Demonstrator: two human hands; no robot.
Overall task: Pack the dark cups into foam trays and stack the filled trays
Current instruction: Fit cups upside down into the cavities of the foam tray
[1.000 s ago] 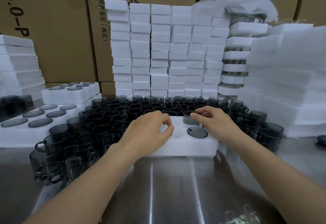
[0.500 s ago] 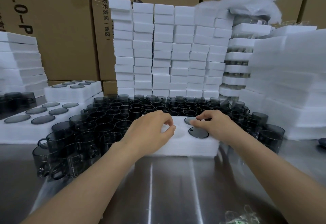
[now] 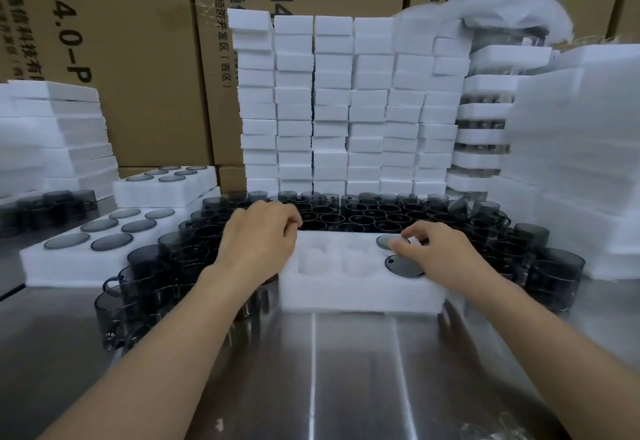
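Cup (image 3: 384, 241) in foam tray (image 3: 360, 294) under pressing right hand (image 3: 446, 256) fingertips | left hand (image 3: 258, 242) curled, grip unclear

The foam tray (image 3: 360, 289) lies centre front on the table (image 3: 346, 377). Two seated cups (image 3: 403, 268) occupy its right-end pockets. Loose cups (image 3: 363, 214) crowd behind it and on both sides. Filled trays (image 3: 86, 263) lie to the left. Foam stacks (image 3: 346, 110) stand behind the loose cups, with cartons (image 3: 138, 58) behind them.

White foam tray (image 3: 360, 292), smoky dark-grey cups (image 3: 349, 212), brown cartons (image 3: 138, 58) with black lettering, silvery table (image 3: 346, 370).
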